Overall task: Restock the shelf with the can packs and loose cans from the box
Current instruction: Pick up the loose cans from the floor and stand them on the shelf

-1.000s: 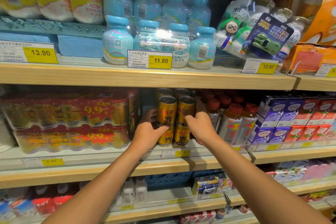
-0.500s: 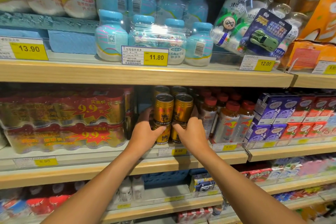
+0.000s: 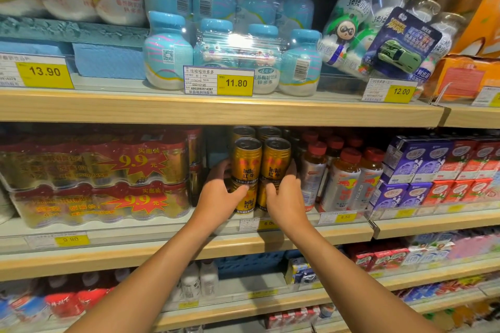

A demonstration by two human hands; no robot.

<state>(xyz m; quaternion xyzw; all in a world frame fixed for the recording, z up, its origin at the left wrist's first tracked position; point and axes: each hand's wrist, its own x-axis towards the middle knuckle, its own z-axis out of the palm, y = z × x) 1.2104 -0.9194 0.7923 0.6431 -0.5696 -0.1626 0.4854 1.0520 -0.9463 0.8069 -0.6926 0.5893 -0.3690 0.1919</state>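
Note:
Gold Red Bull cans [image 3: 247,162] stand two high in the middle shelf [image 3: 151,250], with more rows behind them. My left hand [image 3: 217,193] wraps the stack's left side, its thumb across the lower left can [image 3: 246,204]. On the right side, my right hand [image 3: 284,199] curls round the stack with its thumb on the lower right can. Shrink-wrapped can packs [image 3: 94,165] with red 9.9 stickers lie two high just left of the cans. No box is in view.
Red-capped bottles [image 3: 342,184] crowd the stack's right side, then purple and red cartons [image 3: 422,170]. The board above [image 3: 216,111] hangs close over the can tops and holds blue bottles [image 3: 167,48]. A narrow dark gap [image 3: 213,149] separates the packs from the cans.
Both hands have closed in on the can stack and slid a little lower, thumbs now nearer each other. The stack stays on the shelf.

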